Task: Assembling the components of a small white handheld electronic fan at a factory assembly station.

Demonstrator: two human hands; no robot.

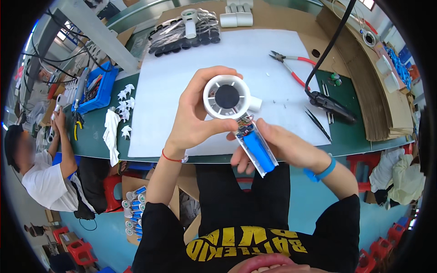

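A partly built white handheld fan (pixel 243 101) is held up over the near edge of the work mat. Its round head has a black centre disc (pixel 228 96), and a short white stub sticks out to the right. My left hand (pixel 187 113) is closed round the head, thumb along its lower rim. The handle lies uncovered, with a blue battery cell (pixel 257 149) and a small circuit board with thin wires (pixel 246 124) showing inside. My right hand (pixel 289 144) grips the handle from both sides, with the thumb near the board and the fingers partly behind it.
On the white mat (pixel 168 100) lie red-handled cutters (pixel 295 68), black tweezers (pixel 317 123) and a black corded tool (pixel 332 107). Bagged black parts (pixel 184 34) sit at the back. Left are white pieces (pixel 124 107) and a blue bin (pixel 98 88); a co-worker (pixel 50 177) sits beyond.
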